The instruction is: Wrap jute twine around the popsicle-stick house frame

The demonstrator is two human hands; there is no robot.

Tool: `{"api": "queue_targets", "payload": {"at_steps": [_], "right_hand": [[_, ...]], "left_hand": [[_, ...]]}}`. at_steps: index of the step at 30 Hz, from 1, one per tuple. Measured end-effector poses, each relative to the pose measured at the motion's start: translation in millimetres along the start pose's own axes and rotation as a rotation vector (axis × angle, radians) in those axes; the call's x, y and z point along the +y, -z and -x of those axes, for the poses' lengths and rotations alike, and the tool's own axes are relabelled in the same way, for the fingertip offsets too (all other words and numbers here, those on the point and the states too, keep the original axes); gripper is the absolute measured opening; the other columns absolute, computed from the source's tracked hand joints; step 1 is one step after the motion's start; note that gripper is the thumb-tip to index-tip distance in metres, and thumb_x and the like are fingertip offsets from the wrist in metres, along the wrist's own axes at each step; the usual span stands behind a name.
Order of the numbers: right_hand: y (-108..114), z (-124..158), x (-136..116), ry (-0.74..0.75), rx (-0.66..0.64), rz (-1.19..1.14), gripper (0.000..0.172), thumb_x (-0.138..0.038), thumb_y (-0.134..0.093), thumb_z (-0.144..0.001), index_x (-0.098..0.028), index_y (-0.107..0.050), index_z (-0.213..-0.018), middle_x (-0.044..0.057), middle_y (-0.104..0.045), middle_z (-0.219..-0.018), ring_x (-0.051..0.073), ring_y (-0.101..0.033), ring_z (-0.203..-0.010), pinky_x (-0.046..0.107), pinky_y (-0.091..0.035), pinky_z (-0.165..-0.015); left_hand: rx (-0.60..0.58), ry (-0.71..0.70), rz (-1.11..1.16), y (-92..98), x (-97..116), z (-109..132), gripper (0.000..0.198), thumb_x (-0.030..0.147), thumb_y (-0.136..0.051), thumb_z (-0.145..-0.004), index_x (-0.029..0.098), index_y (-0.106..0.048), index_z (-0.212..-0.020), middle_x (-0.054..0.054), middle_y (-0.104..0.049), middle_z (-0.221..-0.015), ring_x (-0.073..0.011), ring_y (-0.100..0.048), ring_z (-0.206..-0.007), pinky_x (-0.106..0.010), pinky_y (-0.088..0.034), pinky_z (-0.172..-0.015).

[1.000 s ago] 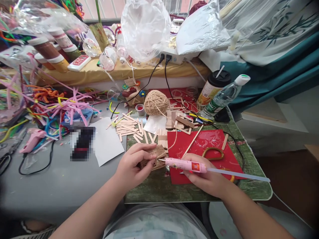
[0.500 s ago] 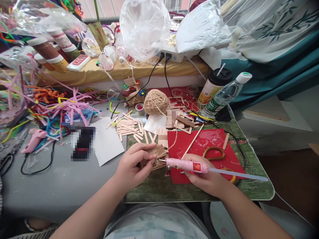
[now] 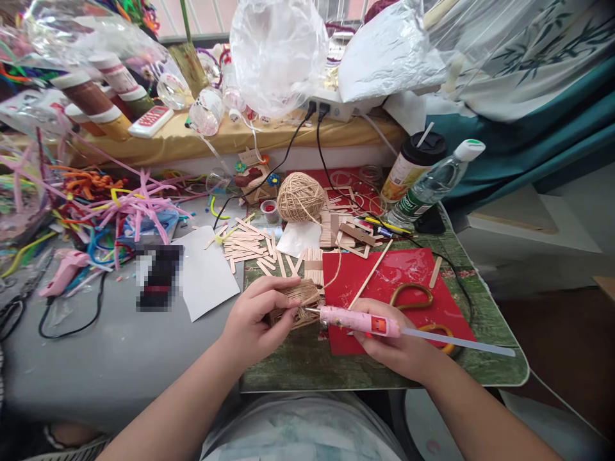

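Observation:
Between the thumb and fingers of my left hand (image 3: pixel 264 317) is a small twine-wrapped piece (image 3: pixel 307 293), its underside hidden. A strand of twine runs from it up to the jute ball (image 3: pixel 301 197) behind. My right hand (image 3: pixel 391 339) is closed around a pink hot glue gun (image 3: pixel 358 319), whose metal nozzle points left and meets or nearly meets the wrapped piece by my left thumb. A long translucent glue stick (image 3: pixel 461 341) sticks out of the gun's back end. Beneath my right hand lie a red sheet (image 3: pixel 350 278) and scissors with yellow-brown handles (image 3: pixel 412 296).
Loose craft sticks (image 3: pixel 245 246) lie beyond my left hand, beside white paper (image 3: pixel 206 275). A drink cup (image 3: pixel 416 166) and a water bottle (image 3: pixel 435 186) stand at back right. Black cables (image 3: pixel 331 169) cross the table. Pipe cleaners (image 3: pixel 148 208) and another pink glue gun (image 3: pixel 67 272) are at left.
Almost nothing differs. The glue gun and my right hand have shifted very slightly, while my left hand keeps its hold on the wrapped piece.

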State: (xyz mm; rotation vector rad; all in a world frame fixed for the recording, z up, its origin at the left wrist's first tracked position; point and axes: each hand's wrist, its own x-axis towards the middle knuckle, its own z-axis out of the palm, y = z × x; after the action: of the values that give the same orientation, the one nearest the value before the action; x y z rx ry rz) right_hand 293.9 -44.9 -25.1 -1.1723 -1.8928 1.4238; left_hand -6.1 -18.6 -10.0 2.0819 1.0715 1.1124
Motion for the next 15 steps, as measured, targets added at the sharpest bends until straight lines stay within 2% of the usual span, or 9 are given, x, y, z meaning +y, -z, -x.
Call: {"api": "queue_targets", "payload": {"at_steps": [2, 6, 9, 11, 13, 15], "right_hand": [[1, -1, 0, 0.037, -0.014, -0.015, 0.002, -0.023, -0.063, -0.096, -0.023, -0.061, -0.097, 0.002, -0.064, -0.091, 0.019, -0.059, -0.077, 0.029, -0.046, -0.071], [5, 0, 0, 0.114, -0.039, -0.023, 0.011, -0.028, -0.067, -0.094, -0.023, -0.066, -0.104, 0.005, -0.069, -0.095, 0.021, -0.064, -0.08, 0.031, -0.051, -0.072], [12, 7, 6, 0.117, 0.014, -0.019, 0.013, -0.031, -0.065, -0.098, -0.023, -0.07, -0.108, 0.008, -0.074, -0.101, 0.024, -0.069, -0.087, 0.034, -0.055, -0.077], [24, 15, 16, 0.095, 0.12, -0.023, 0.02, -0.032, -0.062, -0.101, -0.024, -0.073, -0.117, 0.01, -0.076, -0.111, 0.028, -0.072, -0.098, 0.037, -0.059, -0.084], [42, 24, 31, 0.053, 0.304, 0.045, 0.027, -0.033, -0.065, -0.1, -0.025, -0.073, -0.125, 0.011, -0.077, -0.119, 0.03, -0.073, -0.106, 0.04, -0.06, -0.09], [65, 33, 50, 0.015, 0.524, 0.202, 0.03, -0.034, -0.068, -0.096, -0.026, -0.075, -0.123, 0.009, -0.078, -0.118, 0.031, -0.073, -0.109, 0.042, -0.058, -0.096]], "left_hand": [[0.002, 0.0, 0.0, -0.1, -1, 1, 0.018, 0.008, -0.072, -0.09, 0.024, -0.074, -0.099, -0.012, -0.077, -0.126, -0.0247, -0.075, -0.106, -0.039, -0.061, -0.087], [-0.01, 0.004, 0.003, 0.2, -1, 2, 0.019, 0.008, -0.071, -0.09, 0.024, -0.074, -0.1, -0.013, -0.076, -0.127, -0.0256, -0.074, -0.107, -0.04, -0.061, -0.088], [-0.003, 0.004, 0.001, 0.7, 0, 2, 0.019, 0.008, -0.071, -0.09, 0.024, -0.073, -0.099, -0.013, -0.077, -0.126, -0.0252, -0.075, -0.107, -0.04, -0.061, -0.088], [0.0, 0.004, 0.002, 1.0, 0, 1, 0.018, 0.008, -0.071, -0.09, 0.024, -0.073, -0.099, -0.012, -0.077, -0.125, -0.0245, -0.075, -0.107, -0.039, -0.061, -0.089], [-0.001, 0.005, 0.007, 1.2, 0, 2, 0.019, 0.008, -0.071, -0.09, 0.024, -0.073, -0.099, -0.012, -0.077, -0.126, -0.0243, -0.075, -0.109, -0.039, -0.061, -0.09], [-0.002, 0.009, 0.006, 1.4, -2, 3, 0.019, 0.008, -0.071, -0.091, 0.024, -0.073, -0.099, -0.012, -0.076, -0.127, -0.0243, -0.075, -0.11, -0.039, -0.06, -0.091]]}}
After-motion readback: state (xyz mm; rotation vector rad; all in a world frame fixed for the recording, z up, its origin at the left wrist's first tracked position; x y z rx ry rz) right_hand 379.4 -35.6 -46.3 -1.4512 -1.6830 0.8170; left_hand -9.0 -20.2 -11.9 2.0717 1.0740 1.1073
